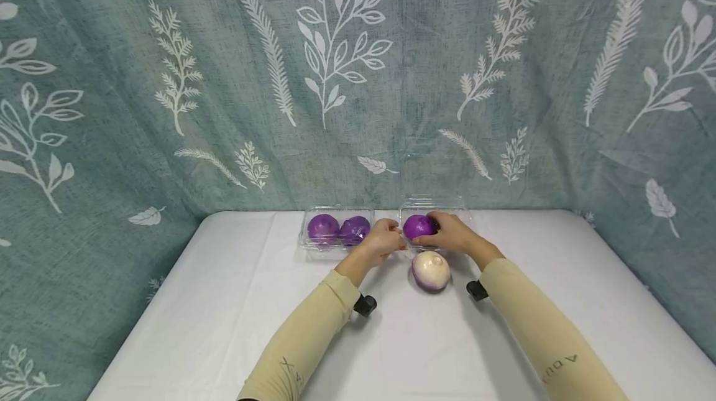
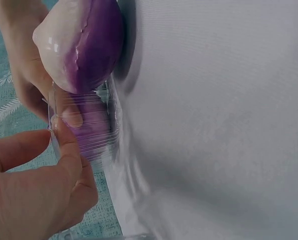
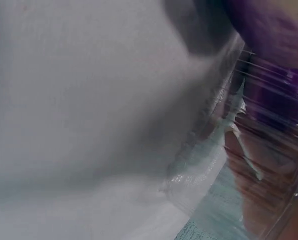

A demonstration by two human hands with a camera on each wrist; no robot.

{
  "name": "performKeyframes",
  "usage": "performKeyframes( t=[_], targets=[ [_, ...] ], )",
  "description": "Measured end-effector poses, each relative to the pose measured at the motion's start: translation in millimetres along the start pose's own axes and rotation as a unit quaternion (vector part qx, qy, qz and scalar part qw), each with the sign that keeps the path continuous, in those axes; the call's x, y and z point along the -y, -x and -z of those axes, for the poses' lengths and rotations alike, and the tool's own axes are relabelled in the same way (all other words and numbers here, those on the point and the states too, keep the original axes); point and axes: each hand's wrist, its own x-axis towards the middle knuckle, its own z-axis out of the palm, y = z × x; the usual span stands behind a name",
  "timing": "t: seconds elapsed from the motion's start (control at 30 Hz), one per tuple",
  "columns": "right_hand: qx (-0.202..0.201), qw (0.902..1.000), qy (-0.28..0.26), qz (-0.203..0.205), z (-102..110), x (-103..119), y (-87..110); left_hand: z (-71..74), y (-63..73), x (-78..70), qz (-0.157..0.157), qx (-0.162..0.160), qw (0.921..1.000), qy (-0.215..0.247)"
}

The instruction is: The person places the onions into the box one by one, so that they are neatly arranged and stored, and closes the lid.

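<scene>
In the head view my right hand [image 1: 452,234] grips a purple turnip [image 1: 416,225] in the right-hand clear plastic box [image 1: 431,202], its lid raised at the back. My left hand [image 1: 383,240] is at the near left corner of that box. The left wrist view shows its thumb and index finger pinching the thin rim [image 2: 52,112]. Just in front of the box a white-and-purple turnip [image 1: 431,271] lies on the cloth, pale side up. The right wrist view catches the right fingers [image 3: 261,150] through the ribbed clear plastic, blurred.
Left of my hands, another clear box [image 1: 335,208] holds two purple turnips [image 1: 323,227]. A white cloth [image 1: 235,301] covers the table. Close behind the boxes hangs a green-blue curtain [image 1: 414,78] with white leaf prints, which also runs along both sides.
</scene>
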Motion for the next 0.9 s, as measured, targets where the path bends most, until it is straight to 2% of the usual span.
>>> performKeyframes(
  t=[0.23,0.53,0.73,0.9],
  targets=[
    [0.01,0.9998,0.014,-0.006,1.1,4.9,-3.0,0.2,-1.5,-1.4,0.002,-0.009,0.9999,-0.007],
    [-0.018,0.9994,0.025,0.015,3.1,9.7,7.8,0.9,0.1,4.2,0.002,-0.013,0.9998,-0.014],
    [-0.032,0.999,0.02,0.024,19.6,18.5,27.9,0.0,1.6,0.6,-0.001,-0.011,0.9997,-0.024],
    [-0.044,0.9976,0.011,0.052,31.0,25.2,51.2,-1.8,1.6,-0.8,-0.005,-0.015,0.9994,-0.03]
  ],
)
